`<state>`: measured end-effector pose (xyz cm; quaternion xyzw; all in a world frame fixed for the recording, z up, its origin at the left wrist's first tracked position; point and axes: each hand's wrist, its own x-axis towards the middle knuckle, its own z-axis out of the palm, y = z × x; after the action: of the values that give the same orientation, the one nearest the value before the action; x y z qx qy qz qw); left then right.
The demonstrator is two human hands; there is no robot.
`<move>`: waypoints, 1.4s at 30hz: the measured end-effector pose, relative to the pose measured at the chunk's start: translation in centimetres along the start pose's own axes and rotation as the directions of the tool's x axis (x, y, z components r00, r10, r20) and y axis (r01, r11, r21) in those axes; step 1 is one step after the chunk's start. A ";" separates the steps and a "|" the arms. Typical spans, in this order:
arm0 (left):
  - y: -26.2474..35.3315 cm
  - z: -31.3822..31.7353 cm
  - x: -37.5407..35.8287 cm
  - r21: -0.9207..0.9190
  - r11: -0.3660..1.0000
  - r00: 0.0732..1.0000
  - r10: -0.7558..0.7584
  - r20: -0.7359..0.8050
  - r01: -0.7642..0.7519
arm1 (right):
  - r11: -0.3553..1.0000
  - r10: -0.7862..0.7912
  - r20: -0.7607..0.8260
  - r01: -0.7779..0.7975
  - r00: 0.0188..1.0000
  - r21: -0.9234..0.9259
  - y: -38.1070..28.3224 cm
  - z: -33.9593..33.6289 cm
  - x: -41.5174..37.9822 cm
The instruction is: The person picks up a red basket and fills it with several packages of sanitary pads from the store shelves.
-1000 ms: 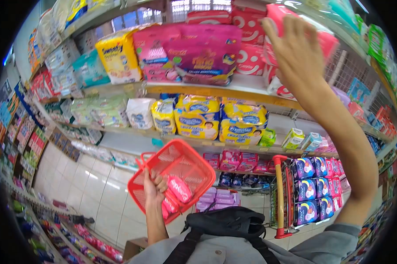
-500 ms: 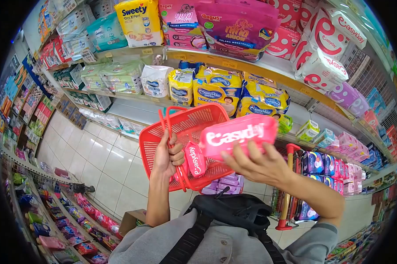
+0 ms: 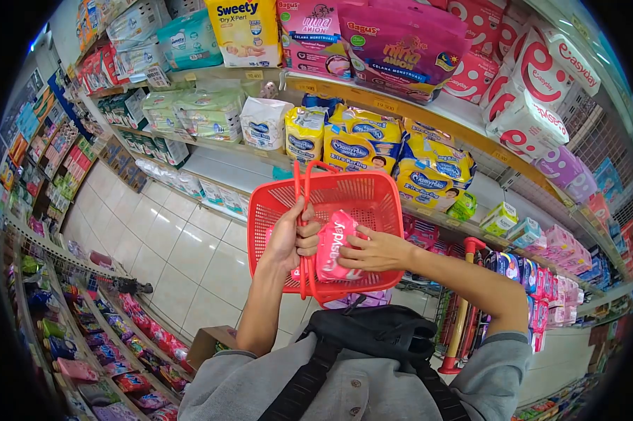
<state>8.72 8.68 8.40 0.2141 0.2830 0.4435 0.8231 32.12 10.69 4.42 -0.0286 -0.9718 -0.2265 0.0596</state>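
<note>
My left hand (image 3: pixel 288 238) is closed around the two handles of a red plastic shopping basket (image 3: pixel 381 198), holding it up in front of me. Inside the basket lies a soft pink pack (image 3: pixel 332 247) with "easyday" printed in white. Bent fingers of my right hand (image 3: pixel 376 251) rest on that pack's right side, with the thumb side hidden. More pink packaging shows partly behind my left hand, mostly covered by it and the handles.
Shelves ahead hold yellow diaper packs (image 3: pixel 358 144), purple pants packs (image 3: pixel 404 49) and white-and-red Easyday packs (image 3: pixel 530 116). A cart with a red and tan handle (image 3: pixel 459 319) stands at right. An open cardboard box (image 3: pixel 208 344) sits low left, beside another stocked shelf.
My right hand has lowered the pink pack leftward from above the basket's right edge into the basket. The basket appears farther right in view, with my left hand still on its handles.
</note>
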 end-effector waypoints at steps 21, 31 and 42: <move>-5.4 2.4 0.9 -0.034 0.994 0.990 0.102 -0.097 -0.106 | -0.627 0.649 0.740 -0.427 0.177 0.652 -2.9 15.6 -3.7; -4.7 0.0 -0.1 0.030 0.999 0.998 0.041 -0.049 -0.039 | -0.700 0.666 0.721 -0.175 0.188 0.692 -5.7 13.8 1.1; -5.1 -2.1 -1.8 0.035 0.999 1.000 0.019 0.007 -0.019 | -0.760 0.601 0.784 -0.195 0.153 0.620 -6.9 17.8 1.9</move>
<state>9.61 4.72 4.22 0.2328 0.2859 0.4453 0.8159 27.84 12.46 -14.16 -0.5507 -0.4346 0.6342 0.3250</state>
